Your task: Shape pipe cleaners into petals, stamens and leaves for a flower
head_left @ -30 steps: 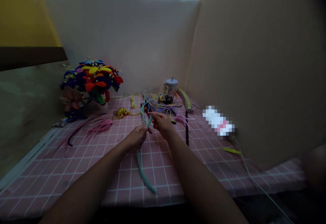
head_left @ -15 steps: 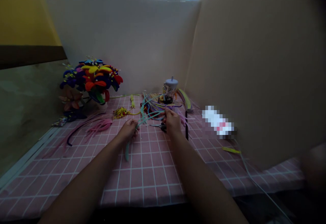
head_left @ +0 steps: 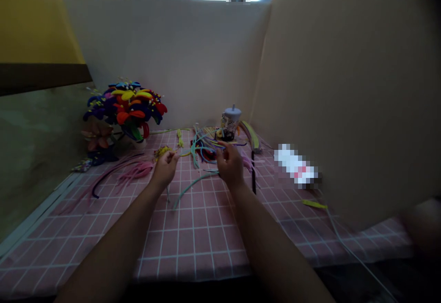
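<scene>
My left hand (head_left: 165, 168) is raised with its fingers pinched together, and a thin pale stem (head_left: 167, 194) pokes out below it. Just beyond those fingertips lies a cluster of yellow beads (head_left: 162, 151). My right hand (head_left: 230, 165) is close to a teal pipe cleaner (head_left: 193, 184), which arcs across the pink grid mat (head_left: 193, 248) to its lower edge. I cannot tell whether that hand grips the pipe cleaner. Dark scissors (head_left: 211, 170) are mostly hidden beside it, and a tangle of coloured pipe cleaners (head_left: 203, 149) lies beyond.
A bouquet of colourful handmade flowers (head_left: 126, 110) stands at the far left of the mat, with pink and dark pipe cleaners (head_left: 136, 170) before it. A lidded printed cup (head_left: 230, 123) stands at the back. Cardboard walls (head_left: 330, 87) rise behind and to the right.
My hands have moved apart, the left one up and to the left near the beads. The teal pipe cleaner now arcs from my right hand instead of hanging between my hands.
</scene>
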Available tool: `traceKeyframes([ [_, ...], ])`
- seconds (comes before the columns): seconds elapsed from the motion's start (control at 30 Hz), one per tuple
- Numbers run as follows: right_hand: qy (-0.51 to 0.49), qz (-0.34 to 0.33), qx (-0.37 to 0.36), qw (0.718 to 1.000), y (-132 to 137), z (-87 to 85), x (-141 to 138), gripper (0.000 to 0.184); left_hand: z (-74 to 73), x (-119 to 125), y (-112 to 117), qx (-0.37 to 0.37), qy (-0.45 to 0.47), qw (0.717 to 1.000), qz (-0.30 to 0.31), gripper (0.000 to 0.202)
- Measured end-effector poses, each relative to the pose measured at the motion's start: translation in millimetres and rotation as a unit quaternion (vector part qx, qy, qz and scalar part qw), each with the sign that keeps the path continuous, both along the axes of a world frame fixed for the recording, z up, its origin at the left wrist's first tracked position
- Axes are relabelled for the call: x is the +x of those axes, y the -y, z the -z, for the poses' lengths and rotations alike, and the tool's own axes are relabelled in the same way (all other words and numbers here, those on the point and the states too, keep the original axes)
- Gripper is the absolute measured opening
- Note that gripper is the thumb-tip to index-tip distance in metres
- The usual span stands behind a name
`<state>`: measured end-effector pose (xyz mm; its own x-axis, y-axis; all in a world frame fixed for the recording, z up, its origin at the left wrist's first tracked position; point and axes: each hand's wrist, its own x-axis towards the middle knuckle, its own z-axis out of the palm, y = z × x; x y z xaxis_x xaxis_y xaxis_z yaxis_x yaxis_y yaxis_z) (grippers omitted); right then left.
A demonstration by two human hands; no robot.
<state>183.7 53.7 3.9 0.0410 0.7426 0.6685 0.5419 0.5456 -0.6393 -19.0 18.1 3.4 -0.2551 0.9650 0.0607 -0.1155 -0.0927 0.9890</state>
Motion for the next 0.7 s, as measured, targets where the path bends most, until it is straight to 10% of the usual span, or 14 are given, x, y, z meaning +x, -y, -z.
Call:
traceKeyframes([
  [0.27, 0.271, -0.144, 0.0, 0.952, 21.8, 1.9, -26.2, 0.036, -1.9, 17.3, 14.7, 0.125, -0.275, 0.953, 0.032, 0.011],
  [0.5, 0.028, -0.133, -0.056, 0.989, 8.6, 5.6, -18.5, 0.031, 7.8, 12.7, 6.4, 0.054, -0.179, 0.979, 0.085, 0.021],
  [0.7, -0.149, -0.245, -0.158, 0.945, 9.9, 8.4, -30.2, 0.026, 11.1, 33.1, 9.6, 0.007, -0.042, 0.992, 0.121, 0.033],
])
